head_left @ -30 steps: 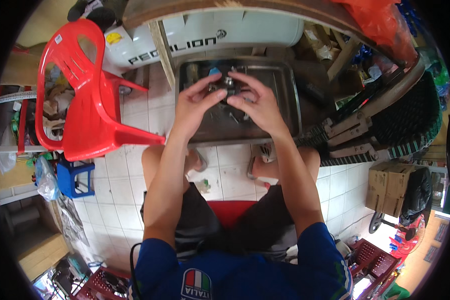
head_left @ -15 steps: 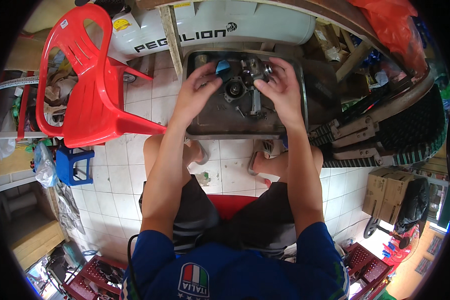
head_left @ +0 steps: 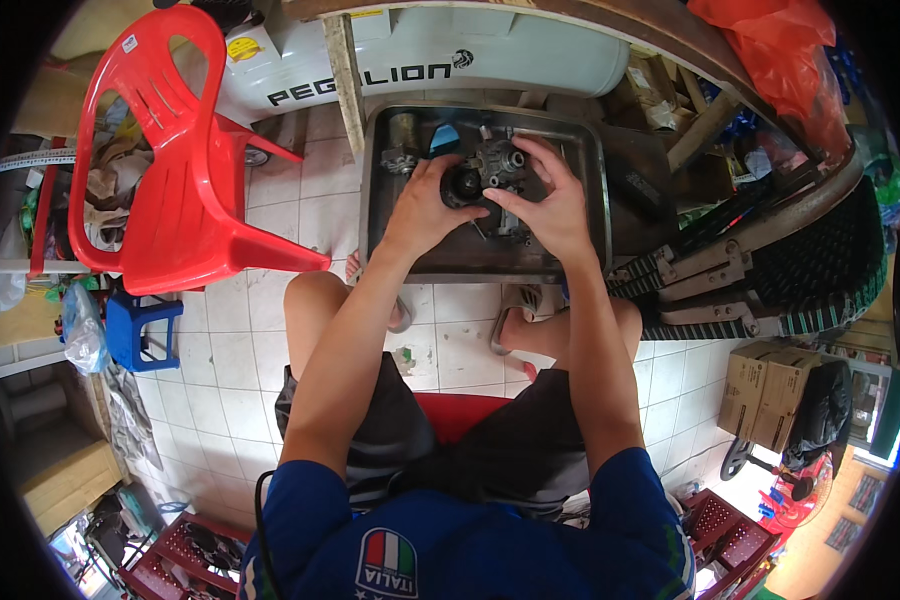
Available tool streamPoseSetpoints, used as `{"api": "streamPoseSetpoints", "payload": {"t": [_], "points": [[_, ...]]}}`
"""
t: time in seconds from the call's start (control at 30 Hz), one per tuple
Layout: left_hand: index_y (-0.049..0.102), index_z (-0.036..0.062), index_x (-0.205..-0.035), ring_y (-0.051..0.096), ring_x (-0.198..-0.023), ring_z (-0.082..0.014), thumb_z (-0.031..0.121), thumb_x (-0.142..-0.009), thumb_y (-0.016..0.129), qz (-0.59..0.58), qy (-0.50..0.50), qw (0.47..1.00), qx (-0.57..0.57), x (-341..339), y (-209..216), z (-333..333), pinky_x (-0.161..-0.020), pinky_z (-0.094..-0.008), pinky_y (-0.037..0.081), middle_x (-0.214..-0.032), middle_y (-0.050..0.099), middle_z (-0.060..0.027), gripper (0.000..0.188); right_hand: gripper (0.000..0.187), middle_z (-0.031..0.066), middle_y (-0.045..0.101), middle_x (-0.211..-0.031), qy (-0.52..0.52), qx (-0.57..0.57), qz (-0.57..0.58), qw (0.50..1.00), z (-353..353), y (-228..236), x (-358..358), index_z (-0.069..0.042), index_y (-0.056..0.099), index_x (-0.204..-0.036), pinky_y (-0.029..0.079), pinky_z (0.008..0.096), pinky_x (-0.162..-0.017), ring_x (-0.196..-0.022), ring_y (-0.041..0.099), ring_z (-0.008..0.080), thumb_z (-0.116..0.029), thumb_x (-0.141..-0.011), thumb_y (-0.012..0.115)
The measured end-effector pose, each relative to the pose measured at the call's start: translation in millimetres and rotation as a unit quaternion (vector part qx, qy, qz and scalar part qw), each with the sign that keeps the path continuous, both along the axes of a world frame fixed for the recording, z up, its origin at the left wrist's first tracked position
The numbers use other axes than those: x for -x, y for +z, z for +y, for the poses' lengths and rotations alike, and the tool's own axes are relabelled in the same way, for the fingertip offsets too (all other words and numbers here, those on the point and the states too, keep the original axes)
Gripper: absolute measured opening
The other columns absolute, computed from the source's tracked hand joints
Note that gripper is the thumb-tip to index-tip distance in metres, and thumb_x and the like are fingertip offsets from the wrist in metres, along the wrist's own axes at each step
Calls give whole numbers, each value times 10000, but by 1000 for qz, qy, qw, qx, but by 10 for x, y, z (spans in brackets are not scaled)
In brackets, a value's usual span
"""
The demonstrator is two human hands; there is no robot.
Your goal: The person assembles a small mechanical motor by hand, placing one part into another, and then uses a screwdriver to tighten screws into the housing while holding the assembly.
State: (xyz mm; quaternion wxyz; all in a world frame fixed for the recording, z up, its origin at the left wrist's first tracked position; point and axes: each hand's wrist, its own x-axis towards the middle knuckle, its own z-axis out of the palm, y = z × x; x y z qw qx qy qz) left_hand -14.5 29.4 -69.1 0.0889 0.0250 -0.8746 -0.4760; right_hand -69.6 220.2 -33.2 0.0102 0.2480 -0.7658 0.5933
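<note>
Head view: left hand (head_left: 425, 213) and right hand (head_left: 560, 208) inside the dark metal tray (head_left: 460, 262)

We note both hands close together, thumbs nearly facing each other. Left hand curls around a round black part (head_left: 462, 185), fingertips on its far side, thumb on its near side; we read it as a hold. Right hand spans a grey metal housing (head_left: 498, 165), index finger along the upper right, thumb at the lower edge; we read this, too, as a hold, a little wider than the left. The two parts sit side by side, black one on the left, in the middle of the tray as we look down. Whether they touch, or rest on the tray floor, we cannot tell.

Around them we log a blue piece (head_left: 445, 138) just beyond the left hand's fingertips, and a cylindrical metal part (head_left: 402, 140) in the far left corner. Small loose pieces lie below the housing, partly hidden by the right hand.

Beyond the tray we see a pale tank (head_left: 530, 60) lying lengthwise, with a wooden post (head_left: 343, 85) before it. To our left stand a red plastic chair (head_left: 185, 200) and a small blue stool (head_left: 140, 330); to our right we find cardboard boxes (head_left: 765, 395). White tiles (head_left: 240, 415) cover the floor.
</note>
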Motion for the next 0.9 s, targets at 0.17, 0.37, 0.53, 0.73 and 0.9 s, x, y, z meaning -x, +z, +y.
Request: {"api": "streamPoseSetpoints", "payload": {"t": [0.17,0.37,0.53,0.73,0.9], "points": [[579,18,-1256,623,-1131,-341,277,-628,909,-1,14,1000,-11,35,-44,-10,-967,-401,501,-1196,630,-190,756,685,126,588,-1356,21,4,-19,1000,-42,-68,-28,-56,604,-1294,437,344,-1055,-1241,573,231,-142,-682,901],[587,11,-1248,625,-1134,-339,241,-635,899,-9,0,1000,-24,13,-26,-40,-977,-396,496,-1193,647,-191,725,705,124,610,-1324,24,-12,-30,999,-53,-114,-12,-44,587,-1310,455,343,-1036,-1194,598,228,-136,-687,904],[583,5,-1256,620,-1152,-340,226,-630,899,11,-14,999,-34,25,-88,-57,-990,-390,490,-1217,645,-179,735,670,109,621,-1277,23,92,-101,990,-42,-86,1,-11,564,-1325,455,319,-1032,-1153,592,177,-85,-737,876],[592,13,-1243,626,-1115,-348,230,-612,908,7,-4,1000,-20,3,-35,-72,-973,-393,493,-1181,640,-173,738,651,124,595,-1338,39,53,-72,995,-68,-113,-12,-27,561,-1327,438,332,-1058,-1221,574,207,-95,-753,863],[597,25,-1231,629,-1103,-348,222,-611,906,0,-4,1000,-9,-10,-49,-104,-964,-395,497,-1166,640,-169,721,688,136,553,-1394,38,-47,1,998,-111,-176,-10,-95,563,-1331,411,385,-1093,-1308,516,292,-168,-723,875]]}}
